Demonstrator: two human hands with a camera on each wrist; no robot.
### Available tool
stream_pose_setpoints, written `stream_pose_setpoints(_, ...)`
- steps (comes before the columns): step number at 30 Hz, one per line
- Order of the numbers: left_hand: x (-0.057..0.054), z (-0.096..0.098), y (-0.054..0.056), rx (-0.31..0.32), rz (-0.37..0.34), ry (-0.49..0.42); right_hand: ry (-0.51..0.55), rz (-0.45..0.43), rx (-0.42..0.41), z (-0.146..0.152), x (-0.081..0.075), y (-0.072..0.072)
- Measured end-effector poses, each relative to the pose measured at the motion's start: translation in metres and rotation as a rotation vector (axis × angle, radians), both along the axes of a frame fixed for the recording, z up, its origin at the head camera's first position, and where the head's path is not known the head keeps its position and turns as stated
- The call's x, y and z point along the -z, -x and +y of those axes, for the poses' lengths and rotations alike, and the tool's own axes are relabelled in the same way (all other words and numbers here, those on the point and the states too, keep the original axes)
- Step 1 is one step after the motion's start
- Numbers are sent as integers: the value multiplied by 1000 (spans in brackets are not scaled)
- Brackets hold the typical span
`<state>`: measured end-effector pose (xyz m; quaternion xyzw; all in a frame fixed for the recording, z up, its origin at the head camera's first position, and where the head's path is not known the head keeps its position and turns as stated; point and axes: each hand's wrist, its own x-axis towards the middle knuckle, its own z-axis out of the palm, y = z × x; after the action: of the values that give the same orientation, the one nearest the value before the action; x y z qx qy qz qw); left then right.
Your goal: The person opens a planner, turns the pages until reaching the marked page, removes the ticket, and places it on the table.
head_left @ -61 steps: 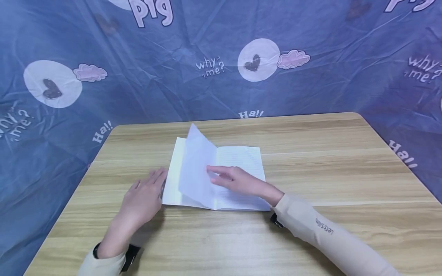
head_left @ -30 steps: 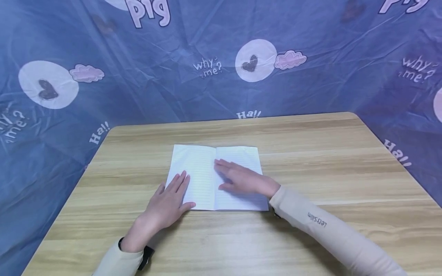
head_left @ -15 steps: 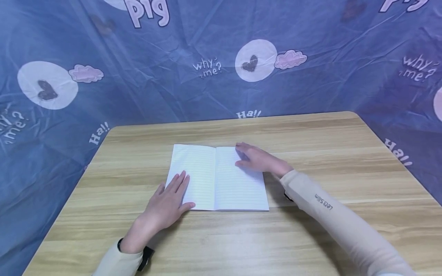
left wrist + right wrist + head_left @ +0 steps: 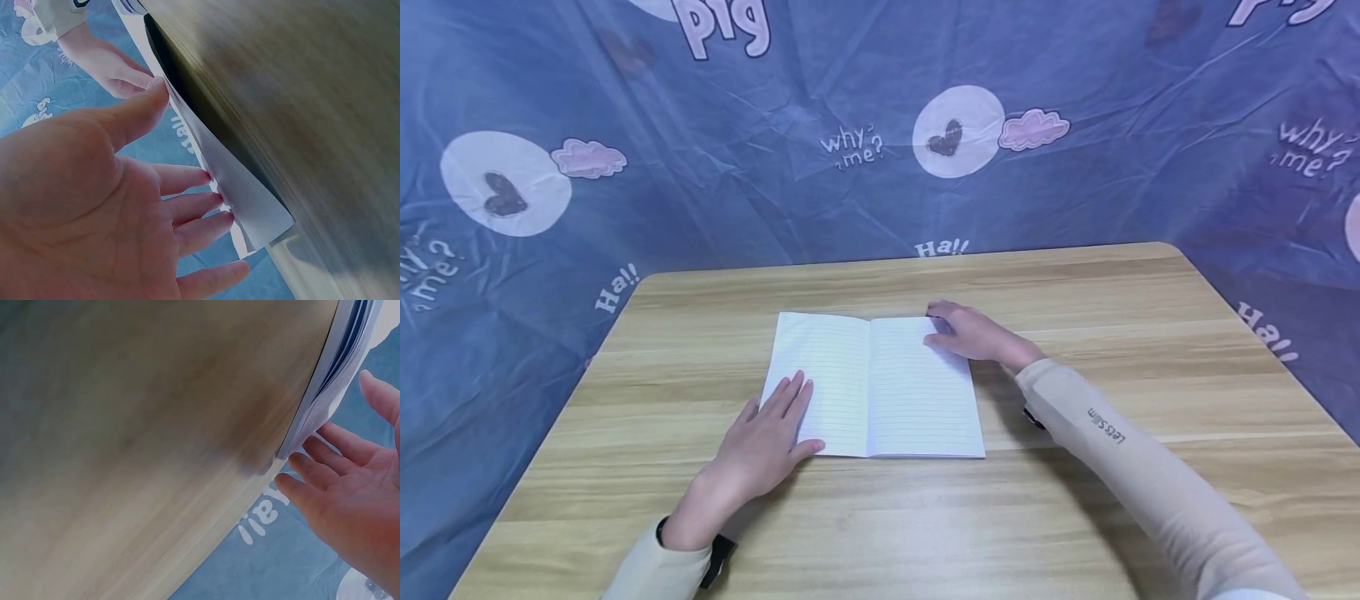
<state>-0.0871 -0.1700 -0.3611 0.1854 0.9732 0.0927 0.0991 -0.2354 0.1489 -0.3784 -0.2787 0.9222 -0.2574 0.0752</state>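
An open notebook (image 4: 921,400) with lined white pages lies on the wooden table. My left hand (image 4: 766,454) rests flat on the lower part of the left page, fingers spread and thumb near the bottom edge. In the left wrist view, fingertips of the left hand (image 4: 125,194) touch the sheet from its upper side. At the far right corner of the right page is my right hand (image 4: 973,333), its fingers at the page's top edge and thumb over the paper. The right wrist view has the right hand (image 4: 356,475) with loosely bent fingertips beside the notebook's corner (image 4: 306,434).
The wood-grain table (image 4: 1075,333) extends around the notebook on all sides. Behind and beside it hangs a blue printed cloth (image 4: 737,167). Black bands (image 4: 718,558) are strapped at both wrists, below light sleeves.
A raised leaf has come down flat on the left, and my left hand has moved onto it. My right hand has slid from the middle fold to the right page's far corner.
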Motion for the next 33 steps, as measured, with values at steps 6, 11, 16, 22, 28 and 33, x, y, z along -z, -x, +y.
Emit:
stream_pose_setpoints(6,1,-1,0,4,3,2,15,1,3,-1,-2,-1)
stream_pose_setpoints(11,0,-1,-1,5,-2,1,47,-10,34,-1,-6,-4)
stream_pose_setpoints(16,0,-2,-2,7,-4,-1,103,7,55,0,-8,-5)
stream_pose_setpoints(22,-1,-2,-3,-2,-15,2,205,-20,102,4,-15,-7)
stream_pose_setpoints(28,-1,-2,-3,1,-13,3,368,-187,197,15,-16,-10)
stream_pose_setpoints(33,0,-2,-1,2,-17,3,485,-374,268,25,-15,-18)
